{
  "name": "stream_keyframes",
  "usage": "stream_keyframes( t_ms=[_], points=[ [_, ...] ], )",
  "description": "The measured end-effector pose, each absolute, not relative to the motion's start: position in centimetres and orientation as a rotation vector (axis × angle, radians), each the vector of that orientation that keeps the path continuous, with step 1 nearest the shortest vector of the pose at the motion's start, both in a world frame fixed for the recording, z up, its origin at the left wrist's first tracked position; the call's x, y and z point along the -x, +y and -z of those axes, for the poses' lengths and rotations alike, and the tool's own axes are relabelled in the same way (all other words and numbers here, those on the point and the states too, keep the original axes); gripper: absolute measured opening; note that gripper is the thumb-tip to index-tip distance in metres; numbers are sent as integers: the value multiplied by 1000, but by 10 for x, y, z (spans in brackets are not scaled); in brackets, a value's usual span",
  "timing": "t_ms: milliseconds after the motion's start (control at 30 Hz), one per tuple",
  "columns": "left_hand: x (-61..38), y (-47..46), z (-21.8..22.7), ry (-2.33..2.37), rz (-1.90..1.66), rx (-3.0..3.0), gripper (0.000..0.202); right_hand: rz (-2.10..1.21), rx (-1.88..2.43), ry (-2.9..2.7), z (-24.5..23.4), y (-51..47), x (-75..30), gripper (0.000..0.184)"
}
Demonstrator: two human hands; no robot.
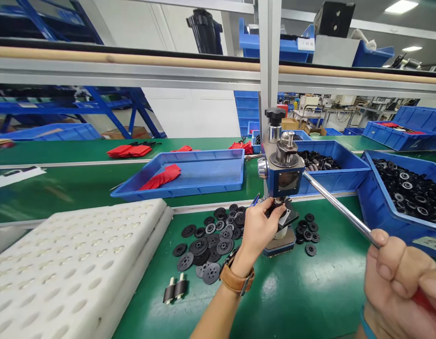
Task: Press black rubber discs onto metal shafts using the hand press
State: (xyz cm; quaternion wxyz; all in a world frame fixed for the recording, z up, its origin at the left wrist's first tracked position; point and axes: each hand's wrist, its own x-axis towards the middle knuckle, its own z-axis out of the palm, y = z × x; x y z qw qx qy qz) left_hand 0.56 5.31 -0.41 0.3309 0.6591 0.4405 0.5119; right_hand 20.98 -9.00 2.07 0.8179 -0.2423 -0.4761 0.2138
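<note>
The white foam tray [73,263] lies at 8 o'clock from the bench press [284,176]. The press lever [339,212] slopes toward 4 o'clock into my right hand [397,282], whose fist is wrapped around its grip. My left forearm extends toward 1 o'clock, and my left hand [260,228] pinches a black part [278,210] under the ram. Loose black discs [210,240] lie at 9 o'clock from that hand.

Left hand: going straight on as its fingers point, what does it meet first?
The black part under the blue press head; the left hand seems to touch it, though depth is unclear. The right hand holds the lever.
</note>
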Motion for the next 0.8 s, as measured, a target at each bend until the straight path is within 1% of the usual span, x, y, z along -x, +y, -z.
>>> stream_keyframes(
  t_ms=[100, 200, 300, 400, 567, 800],
  points=[
    [-6, 53, 5, 1154, -1341, -1727, 20, -413, 475, -1060, -10, -88, -209, 21],
    [-6, 54, 5, 1152, -1335, -1730, 19, -445, 530, -1037, -7, -89, -211, 21],
    [-5, 54, 4, 1166, -1334, -1734, 19, -470, 557, -1039, -9, -89, -213, 17],
    [-4, 54, 3, 1193, -1328, -1744, 20, -423, 482, -1105, -12, -84, -211, 14],
    [-2, 55, 4, 1197, -1326, -1726, 22, -414, 455, -1171, -17, -75, -207, 18],
    [-2, 57, 7, 1178, -1308, -1699, 24, -283, 345, -1195, 2, -64, -201, 23]
  ],
)
